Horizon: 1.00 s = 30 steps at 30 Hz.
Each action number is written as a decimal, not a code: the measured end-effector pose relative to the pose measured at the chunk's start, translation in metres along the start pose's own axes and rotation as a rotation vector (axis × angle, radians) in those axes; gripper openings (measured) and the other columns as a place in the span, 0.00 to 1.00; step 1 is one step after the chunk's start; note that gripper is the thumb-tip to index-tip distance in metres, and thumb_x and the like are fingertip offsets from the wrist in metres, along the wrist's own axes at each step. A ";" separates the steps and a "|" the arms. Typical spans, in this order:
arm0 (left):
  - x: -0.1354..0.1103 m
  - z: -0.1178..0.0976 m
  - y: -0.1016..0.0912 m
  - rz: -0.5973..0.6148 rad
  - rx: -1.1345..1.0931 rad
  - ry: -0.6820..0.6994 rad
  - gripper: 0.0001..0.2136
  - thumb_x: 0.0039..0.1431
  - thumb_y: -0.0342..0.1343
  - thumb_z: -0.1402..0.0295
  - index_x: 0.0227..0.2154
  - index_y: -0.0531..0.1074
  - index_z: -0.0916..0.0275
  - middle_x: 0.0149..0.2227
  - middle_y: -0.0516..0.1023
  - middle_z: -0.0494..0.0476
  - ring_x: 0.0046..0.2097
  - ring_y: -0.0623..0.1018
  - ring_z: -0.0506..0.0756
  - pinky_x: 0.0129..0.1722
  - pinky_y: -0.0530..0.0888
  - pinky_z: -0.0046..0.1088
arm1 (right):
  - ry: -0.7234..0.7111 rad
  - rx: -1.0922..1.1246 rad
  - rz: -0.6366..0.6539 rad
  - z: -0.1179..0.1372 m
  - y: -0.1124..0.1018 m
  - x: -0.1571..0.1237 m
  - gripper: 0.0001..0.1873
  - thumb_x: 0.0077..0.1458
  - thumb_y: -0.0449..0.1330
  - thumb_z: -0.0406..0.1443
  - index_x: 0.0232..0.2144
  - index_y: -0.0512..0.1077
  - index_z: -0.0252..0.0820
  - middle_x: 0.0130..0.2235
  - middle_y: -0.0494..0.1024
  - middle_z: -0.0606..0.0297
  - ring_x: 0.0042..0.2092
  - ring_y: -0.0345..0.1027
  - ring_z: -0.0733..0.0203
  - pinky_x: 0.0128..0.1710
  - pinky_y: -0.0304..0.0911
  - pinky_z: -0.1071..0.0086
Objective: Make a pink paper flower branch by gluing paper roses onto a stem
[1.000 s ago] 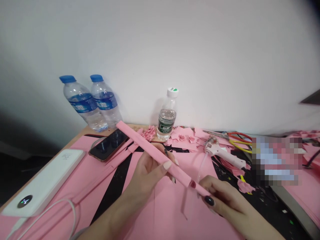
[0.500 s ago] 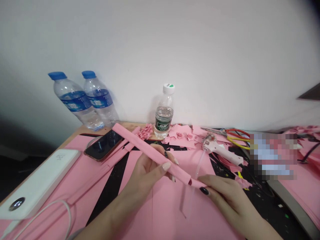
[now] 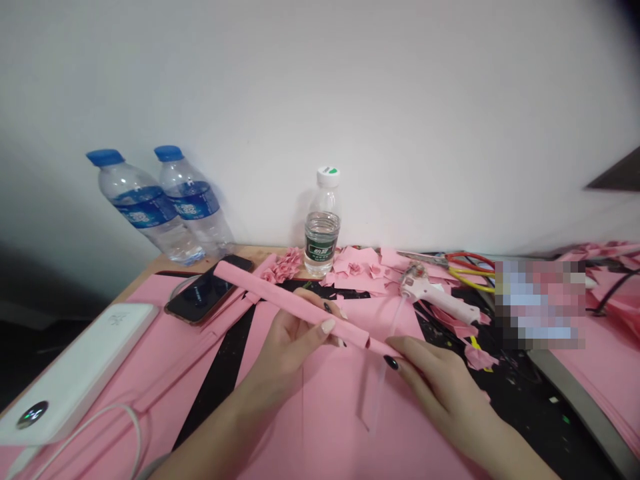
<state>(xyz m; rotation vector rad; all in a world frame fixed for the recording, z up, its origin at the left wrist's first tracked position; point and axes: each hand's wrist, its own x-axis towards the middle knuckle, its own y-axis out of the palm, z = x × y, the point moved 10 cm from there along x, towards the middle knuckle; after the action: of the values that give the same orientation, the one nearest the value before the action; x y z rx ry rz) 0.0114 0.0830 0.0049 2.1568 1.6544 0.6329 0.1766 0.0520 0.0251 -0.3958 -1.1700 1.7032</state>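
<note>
Evidently the pink paper tube (image 3: 265, 288) hung aslant above a pink sheet (image 3: 330, 400), its mouth turned toward the right hand (image 3: 440, 373). The left hand (image 3: 295, 340) curled round its middle — thumb on top, presumably to steady it without crushing — while the right pinched a narrower piece (image 3: 379, 347) at that mouth (how deep, I couldn't tell). Beyond lay a glue gun (image 3: 437, 298), probably for easy reach; the phone (image 3: 197, 293) sat leftward, perhaps out of the way.

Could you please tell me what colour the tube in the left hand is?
The tube is pink, clearest in the head view.
</note>
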 end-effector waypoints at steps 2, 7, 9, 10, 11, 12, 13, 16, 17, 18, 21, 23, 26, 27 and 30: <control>0.000 0.002 -0.003 -0.018 0.004 -0.005 0.04 0.64 0.59 0.72 0.37 0.69 0.57 0.39 0.76 0.48 0.38 0.75 0.48 0.41 0.75 0.24 | -0.001 -0.026 -0.027 -0.001 -0.001 -0.001 0.12 0.68 0.48 0.34 0.41 0.71 0.43 0.32 0.79 0.63 0.29 0.74 0.60 0.27 0.64 0.70; 0.001 0.008 -0.006 -0.020 0.022 -0.024 0.04 0.64 0.60 0.72 0.36 0.70 0.58 0.39 0.76 0.48 0.38 0.75 0.48 0.41 0.75 0.25 | -0.040 -0.049 -0.083 0.004 -0.008 0.001 0.11 0.67 0.49 0.33 0.41 0.72 0.42 0.31 0.78 0.62 0.29 0.74 0.60 0.27 0.65 0.70; 0.001 0.009 -0.006 -0.023 0.020 -0.033 0.04 0.63 0.60 0.72 0.35 0.70 0.58 0.39 0.76 0.49 0.37 0.75 0.47 0.41 0.75 0.24 | -0.059 -0.034 -0.091 0.008 -0.009 0.003 0.11 0.66 0.50 0.32 0.41 0.72 0.41 0.32 0.79 0.62 0.29 0.74 0.60 0.27 0.65 0.71; 0.001 0.010 -0.005 -0.024 0.020 -0.034 0.04 0.63 0.60 0.72 0.35 0.70 0.59 0.39 0.76 0.49 0.37 0.75 0.47 0.40 0.74 0.24 | -0.065 -0.028 -0.087 0.010 -0.009 0.004 0.11 0.66 0.50 0.32 0.42 0.72 0.41 0.32 0.79 0.62 0.30 0.75 0.60 0.28 0.66 0.71; 0.001 0.010 -0.003 -0.019 0.021 -0.036 0.05 0.63 0.61 0.72 0.35 0.70 0.59 0.39 0.76 0.50 0.37 0.75 0.48 0.40 0.74 0.24 | -0.067 -0.026 -0.081 0.011 -0.008 0.005 0.11 0.66 0.50 0.32 0.43 0.72 0.41 0.34 0.80 0.62 0.31 0.75 0.60 0.28 0.67 0.71; 0.001 0.011 0.000 -0.008 0.022 -0.041 0.05 0.62 0.61 0.71 0.35 0.69 0.59 0.38 0.76 0.50 0.37 0.75 0.48 0.40 0.74 0.25 | -0.068 -0.030 -0.070 0.012 -0.006 0.005 0.11 0.66 0.51 0.32 0.44 0.72 0.41 0.34 0.80 0.62 0.31 0.76 0.60 0.29 0.67 0.70; 0.001 0.012 0.003 0.006 0.026 -0.051 0.06 0.62 0.62 0.71 0.35 0.69 0.60 0.38 0.76 0.51 0.37 0.75 0.49 0.40 0.74 0.25 | -0.064 -0.040 -0.057 0.012 -0.003 0.006 0.11 0.66 0.51 0.32 0.45 0.73 0.41 0.35 0.81 0.61 0.32 0.76 0.59 0.29 0.67 0.70; -0.001 0.016 0.009 0.018 0.045 -0.102 0.09 0.59 0.64 0.70 0.33 0.68 0.61 0.38 0.77 0.51 0.37 0.76 0.50 0.40 0.74 0.27 | -0.054 -0.078 -0.036 0.012 0.002 0.007 0.11 0.66 0.50 0.32 0.43 0.73 0.40 0.33 0.80 0.61 0.30 0.75 0.58 0.28 0.66 0.69; -0.001 0.018 0.009 0.010 0.055 -0.119 0.09 0.58 0.65 0.70 0.32 0.67 0.61 0.38 0.77 0.52 0.37 0.76 0.50 0.40 0.74 0.28 | -0.058 -0.091 -0.039 0.012 0.003 0.007 0.12 0.67 0.50 0.33 0.42 0.73 0.39 0.31 0.79 0.61 0.29 0.75 0.59 0.27 0.66 0.69; -0.002 0.020 0.008 0.002 0.063 -0.131 0.10 0.58 0.65 0.69 0.32 0.67 0.61 0.37 0.77 0.52 0.38 0.76 0.51 0.41 0.74 0.29 | -0.068 -0.101 -0.045 0.012 0.003 0.006 0.12 0.67 0.49 0.33 0.41 0.73 0.39 0.30 0.78 0.62 0.28 0.74 0.59 0.26 0.64 0.70; -0.003 0.025 0.006 0.008 0.064 -0.160 0.11 0.59 0.65 0.67 0.32 0.66 0.60 0.36 0.77 0.51 0.37 0.77 0.50 0.42 0.74 0.30 | -0.104 -0.128 -0.064 0.015 0.003 0.005 0.14 0.68 0.48 0.33 0.39 0.74 0.38 0.27 0.76 0.63 0.25 0.70 0.61 0.24 0.61 0.70; -0.004 0.028 0.005 0.017 0.059 -0.175 0.11 0.59 0.64 0.67 0.32 0.65 0.60 0.36 0.77 0.50 0.37 0.77 0.49 0.43 0.73 0.29 | -0.112 -0.139 -0.072 0.014 0.003 0.004 0.15 0.68 0.48 0.33 0.38 0.74 0.37 0.26 0.75 0.63 0.25 0.70 0.61 0.24 0.60 0.70; -0.004 0.028 0.005 0.018 0.059 -0.176 0.12 0.59 0.64 0.67 0.32 0.64 0.60 0.37 0.78 0.50 0.37 0.77 0.49 0.43 0.72 0.29 | -0.094 -0.126 -0.078 0.012 0.003 0.004 0.14 0.68 0.49 0.33 0.40 0.74 0.38 0.28 0.76 0.62 0.26 0.71 0.61 0.26 0.62 0.70; -0.004 0.028 0.004 0.018 0.062 -0.176 0.12 0.59 0.64 0.67 0.32 0.64 0.60 0.37 0.78 0.50 0.37 0.77 0.49 0.43 0.72 0.29 | -0.082 -0.110 -0.077 0.010 0.002 0.004 0.13 0.67 0.49 0.33 0.40 0.74 0.39 0.29 0.77 0.62 0.27 0.72 0.61 0.26 0.63 0.71; -0.004 0.028 0.003 0.014 0.071 -0.182 0.11 0.60 0.64 0.67 0.32 0.64 0.60 0.38 0.78 0.51 0.37 0.77 0.50 0.43 0.73 0.29 | -0.042 -0.062 -0.061 0.007 0.001 0.006 0.11 0.66 0.50 0.33 0.41 0.74 0.40 0.32 0.79 0.62 0.29 0.73 0.61 0.28 0.64 0.71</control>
<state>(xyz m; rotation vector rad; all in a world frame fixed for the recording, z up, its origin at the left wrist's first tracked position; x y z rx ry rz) 0.0285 0.0780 -0.0174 2.2046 1.5876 0.3740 0.1685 0.0532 0.0292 -0.3604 -1.2554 1.6325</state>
